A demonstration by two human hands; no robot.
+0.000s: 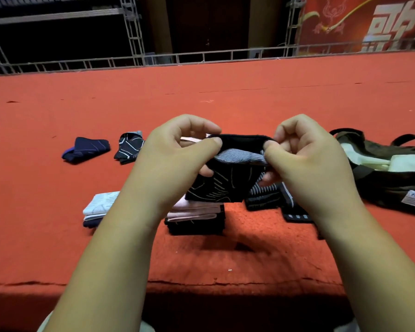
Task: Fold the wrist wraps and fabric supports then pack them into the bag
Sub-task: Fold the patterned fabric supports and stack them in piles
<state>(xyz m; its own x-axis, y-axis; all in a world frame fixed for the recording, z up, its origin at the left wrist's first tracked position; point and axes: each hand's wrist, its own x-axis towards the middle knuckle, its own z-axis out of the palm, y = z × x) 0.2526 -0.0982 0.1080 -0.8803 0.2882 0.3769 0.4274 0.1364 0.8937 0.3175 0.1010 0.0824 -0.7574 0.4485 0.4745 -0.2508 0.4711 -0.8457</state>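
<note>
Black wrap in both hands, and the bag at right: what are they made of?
The black wrap looks like matte stretchy knit: ribbed striped lining, fuzzy top band, possibly hook-and-loop. The bag looks like dark matte woven cloth: soft creases, pale lining, sewn label.

Dim, soft focus, wide-angle edge bowing

Laid on red carpeted platform [201, 92]: folded navy wrap [85, 149], folded black wrap [127, 148], white-and-navy stack [97, 208], pink-and-black stack [195, 218], striped black wraps [264, 197], dark bag [388, 188] at right.
</note>
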